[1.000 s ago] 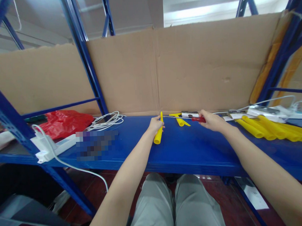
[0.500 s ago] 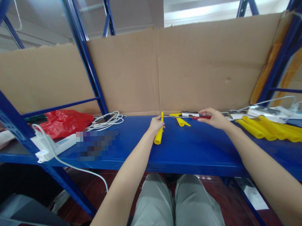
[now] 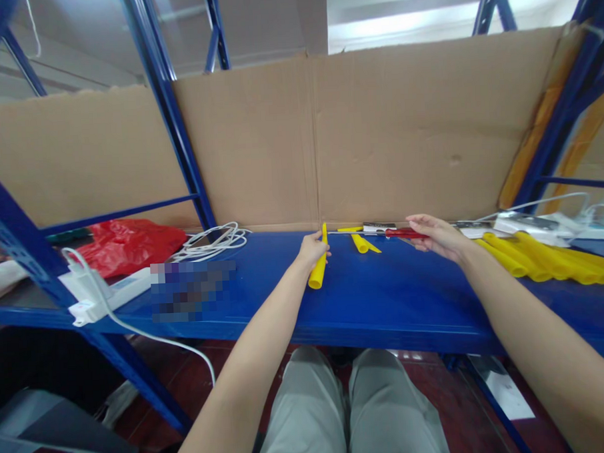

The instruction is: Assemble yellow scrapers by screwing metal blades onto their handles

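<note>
My left hand [image 3: 312,249] is closed around a yellow tube [image 3: 318,274], which stands tilted over the blue shelf with its open round end toward me. In my right hand [image 3: 435,236] is a screwdriver [image 3: 405,233] with a red handle, the fingers at the handle's rear end. Its metal shaft runs level to the left and reaches the upper part of the tube; whether the tip is inside or behind it I cannot tell. Just behind the shaft lies another yellow piece [image 3: 361,244], a short tube with pointed ends.
Several yellow tubes [image 3: 548,259] lie side by side at the right of the blue shelf [image 3: 385,303]. White power strips [image 3: 117,291], coiled white cable [image 3: 227,240] and a red plastic bag [image 3: 133,246] are at the left. A cardboard sheet [image 3: 403,135] stands along the back.
My right hand has slid a little to the right along the screwdriver, toward the rear of its handle, so more of the red handle shows. My left hand and the tube have stayed in place.
</note>
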`<state>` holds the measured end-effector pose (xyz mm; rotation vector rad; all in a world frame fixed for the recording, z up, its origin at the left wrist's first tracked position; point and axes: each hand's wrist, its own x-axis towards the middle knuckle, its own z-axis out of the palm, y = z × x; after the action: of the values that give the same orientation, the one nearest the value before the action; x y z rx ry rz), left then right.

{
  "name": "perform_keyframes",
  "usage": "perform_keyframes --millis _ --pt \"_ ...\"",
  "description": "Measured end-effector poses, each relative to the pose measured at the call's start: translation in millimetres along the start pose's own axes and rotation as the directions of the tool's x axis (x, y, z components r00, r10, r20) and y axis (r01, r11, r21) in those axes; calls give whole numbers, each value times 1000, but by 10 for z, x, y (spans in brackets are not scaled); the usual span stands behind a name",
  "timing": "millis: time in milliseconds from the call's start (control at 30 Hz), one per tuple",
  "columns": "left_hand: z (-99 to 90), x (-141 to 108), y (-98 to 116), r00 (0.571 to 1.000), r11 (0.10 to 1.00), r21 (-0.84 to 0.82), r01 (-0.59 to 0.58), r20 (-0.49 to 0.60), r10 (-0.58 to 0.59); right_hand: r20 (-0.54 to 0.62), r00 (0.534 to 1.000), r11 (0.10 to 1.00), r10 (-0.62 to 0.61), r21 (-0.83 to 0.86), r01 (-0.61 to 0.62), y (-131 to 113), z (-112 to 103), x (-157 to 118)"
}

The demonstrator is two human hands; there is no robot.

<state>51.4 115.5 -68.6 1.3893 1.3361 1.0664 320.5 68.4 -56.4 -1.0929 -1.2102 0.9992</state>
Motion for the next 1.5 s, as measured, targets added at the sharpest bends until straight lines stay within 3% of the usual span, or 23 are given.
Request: perform_keyframes --millis 233,333,500,600,867,1167,1367,1500 --pt "17 -21 21 1000 1000 -7 3 24 -2 -163 980 990 -117 57 128 52 53 89" --pt "7 -16 22 1000 1000 -27 13 25 -12 -115 982 987 -152 26 156 82 53 100" --pt "-31 7 18 1000 997 -70 17 -5 -18 15 996 996 -89 20 88 77 37 37" --pt "-37 14 13 1000 997 -68 18 0 -18 28 996 997 -81 8 81 66 36 17" --pt "-5 33 -10 1000 998 -62 18 2 -18 -175 978 993 -114 -59 105 102 110 76" --pt "-24 -20 33 1000 998 -59 28 0 -28 14 1000 995 -22 93 21 95 2 62" --pt "-7 5 8 1000 998 -63 29 12 -28 -144 985 995 -98 -23 96 93 84 60" --pt "-19 24 -3 1000 998 -52 22 20 -21 -190 977 984 -100 -167 69 76 145 25"
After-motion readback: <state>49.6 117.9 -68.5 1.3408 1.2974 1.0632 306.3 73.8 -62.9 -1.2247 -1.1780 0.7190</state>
